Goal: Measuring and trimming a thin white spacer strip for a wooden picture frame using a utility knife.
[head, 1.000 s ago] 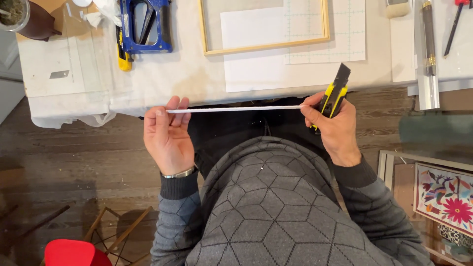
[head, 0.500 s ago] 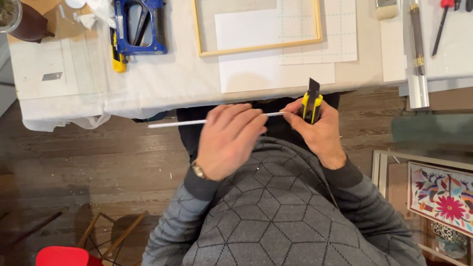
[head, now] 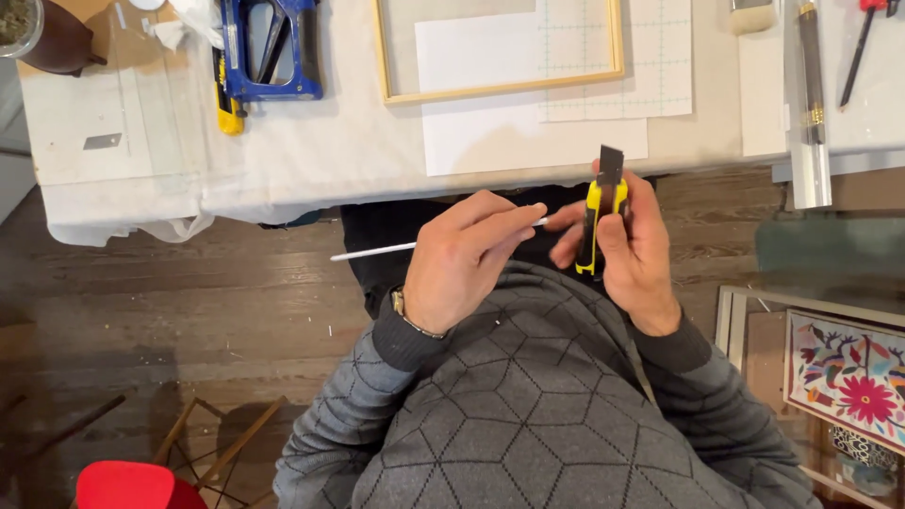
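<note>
At the far left a dark brown pot (head: pixel 52 38) stands on the corner of the white-covered worktable (head: pixel 311 151); a small grey blade (head: pixel 102 141) lies flat on the cloth below it; further right a blue staple gun (head: pixel 269 47) rests beside a yellow utility knife (head: pixel 226 104); next comes a light wooden frame (head: pixel 500 90) lying over a white sheet of paper (head: pixel 528 141) and a gridded cutting mat (head: pixel 650 85); below the table edge a thin white strip (head: pixel 372 252) runs roughly level above the person's lap, its free end poking out to the left over the wood floor; the left hand (head: pixel 467 259) is curled closed around the strip, fingers pinching it near its right end; just beside it the right hand (head: pixel 627 245) is wrapped shut around a yellow-and-black snap-off knife (head: pixel 601 212), held upright with the blade end pointing toward the table, close to the strip's right tip, though whether they touch I cannot tell; on the table's right side a long metal ruler (head: pixel 809 104) lies lengthwise beside a red-handled tool (head: pixel 863 42); at the lower right a framed embroidered picture (head: pixel 848 372) with bright flowers leans near the floor.
</note>
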